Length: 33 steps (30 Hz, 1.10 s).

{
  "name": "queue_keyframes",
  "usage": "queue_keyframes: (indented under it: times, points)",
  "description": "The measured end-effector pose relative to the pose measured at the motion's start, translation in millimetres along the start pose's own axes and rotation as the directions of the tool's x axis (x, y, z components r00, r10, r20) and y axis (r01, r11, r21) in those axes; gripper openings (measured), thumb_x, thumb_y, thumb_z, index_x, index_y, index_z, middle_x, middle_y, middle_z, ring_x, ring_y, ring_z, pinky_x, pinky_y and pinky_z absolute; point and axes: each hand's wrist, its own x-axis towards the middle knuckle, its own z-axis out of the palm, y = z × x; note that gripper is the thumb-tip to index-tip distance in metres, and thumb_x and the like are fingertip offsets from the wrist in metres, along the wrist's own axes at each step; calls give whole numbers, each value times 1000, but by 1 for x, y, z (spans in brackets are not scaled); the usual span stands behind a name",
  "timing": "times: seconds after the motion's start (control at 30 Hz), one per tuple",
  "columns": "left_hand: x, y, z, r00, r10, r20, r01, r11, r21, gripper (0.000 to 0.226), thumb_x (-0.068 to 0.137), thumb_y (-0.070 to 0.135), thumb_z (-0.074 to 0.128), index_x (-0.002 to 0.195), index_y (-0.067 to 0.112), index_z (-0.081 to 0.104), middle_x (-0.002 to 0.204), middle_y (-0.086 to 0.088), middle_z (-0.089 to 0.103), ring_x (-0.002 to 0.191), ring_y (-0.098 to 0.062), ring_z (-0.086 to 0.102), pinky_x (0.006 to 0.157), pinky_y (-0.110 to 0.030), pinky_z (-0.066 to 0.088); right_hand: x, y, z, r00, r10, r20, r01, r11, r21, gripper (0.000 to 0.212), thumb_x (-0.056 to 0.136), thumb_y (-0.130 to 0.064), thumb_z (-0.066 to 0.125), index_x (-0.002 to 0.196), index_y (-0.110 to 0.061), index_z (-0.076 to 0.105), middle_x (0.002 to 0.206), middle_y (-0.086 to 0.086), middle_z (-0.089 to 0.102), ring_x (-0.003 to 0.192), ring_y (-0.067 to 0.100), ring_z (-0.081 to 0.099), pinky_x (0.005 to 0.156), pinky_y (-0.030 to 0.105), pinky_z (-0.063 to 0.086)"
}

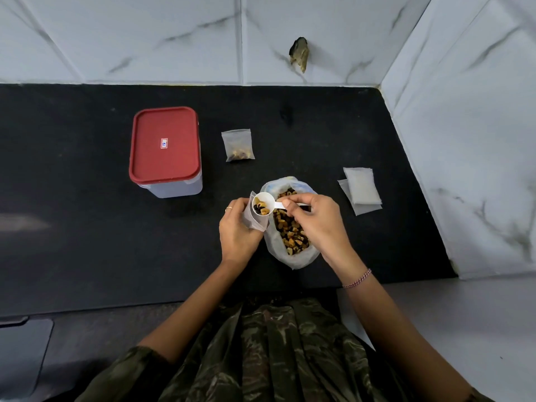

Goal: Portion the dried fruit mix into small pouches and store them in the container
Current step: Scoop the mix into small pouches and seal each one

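A large open plastic bag of dried fruit mix [291, 236] sits on the black counter in front of me. My left hand [236, 230] grips a small clear pouch [255, 217], held open just left of the bag. My right hand [314, 220] pinches the handle of a white scoop [262, 203], whose bowl holds a few fruit pieces right over the pouch's mouth. A filled pouch [238, 145] lies farther back. The clear container with a red lid [165, 149] stands shut at the back left.
A small stack of empty pouches [361, 188] lies to the right of the bag. Marble-tiled walls bound the black counter [87, 227] at the back and right; a hole [299, 53] shows in the back wall. The counter's front edge is near my body.
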Motion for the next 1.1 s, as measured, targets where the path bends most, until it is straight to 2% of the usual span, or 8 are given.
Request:
queue_keyframes:
  times: [0.1, 0.23, 0.37, 0.53, 0.67, 0.8, 0.97, 1.1]
  points:
    - [0, 1, 0, 1000, -1, 16, 2, 999, -33, 21, 76, 17, 78, 82, 20, 58, 81, 7, 58, 76, -6, 55, 65, -24, 47, 1, -3, 1, 995, -91, -44, 85, 990, -112, 21, 91, -25, 60, 107, -16, 71, 98, -11, 65, 77, -12, 51, 69, -8, 33]
    - [0, 2, -2, 999, -14, 43, 17, 997, -73, 21, 75, 18, 78, 87, 21, 61, 84, 5, 61, 79, -11, 58, 66, -29, 51, -2, -8, 3, 969, -227, -97, 197, 948, -249, 19, 91, -21, 60, 105, -12, 71, 106, -2, 67, 88, -3, 52, 74, -2, 35]
    - [1, 5, -1, 998, -47, 50, 53, 993, -107, 21, 75, 21, 78, 82, 19, 58, 79, 3, 61, 73, -13, 57, 64, -32, 49, -9, -9, 13, 917, -392, -74, 342, 868, -360, 20, 92, -12, 58, 108, -8, 69, 107, 2, 61, 91, -2, 45, 82, 11, 37]
    - [4, 17, -1, 999, -33, 39, 40, 982, -186, 25, 72, 32, 69, 83, 14, 56, 74, 2, 62, 69, -16, 59, 62, -34, 51, -12, 7, 37, 841, -534, 91, 506, 717, -479, 22, 81, 3, 67, 103, 1, 67, 98, 11, 58, 90, 20, 59, 81, 36, 53]
    - [6, 17, -1, 999, -30, 21, 34, 981, -191, 30, 69, 38, 67, 84, 14, 56, 75, 5, 62, 69, -9, 59, 61, -27, 50, -15, 17, 31, 702, -707, 87, 616, 541, -572, 21, 85, -3, 59, 104, -1, 68, 100, 11, 63, 93, 20, 59, 88, 30, 50]
    - [6, 13, -3, 999, -29, 36, 34, 988, -152, 37, 70, 46, 70, 90, 17, 57, 81, 7, 64, 76, -9, 62, 65, -28, 52, -10, 24, 25, 666, -744, 51, 664, 561, -495, 20, 89, -4, 55, 103, 2, 67, 101, 9, 60, 97, 13, 57, 88, 27, 50]
    - [8, 9, -3, 994, -91, 55, 97, 990, -102, 31, 73, 36, 78, 96, 27, 59, 88, 11, 67, 84, -4, 64, 74, -35, 56, -11, 6, 21, 935, -285, -210, 274, 958, -80, 13, 83, -8, 70, 95, -9, 74, 95, -1, 69, 85, -9, 56, 82, 2, 40]
    - [7, 7, -3, 993, -98, 63, 102, 992, -71, 31, 75, 37, 78, 97, 27, 59, 90, 12, 67, 87, -3, 64, 75, -37, 57, -9, 6, 15, 990, 45, -133, -16, 977, 210, 11, 81, -24, 73, 92, -26, 73, 91, -11, 71, 84, -1, 65, 81, 9, 46]
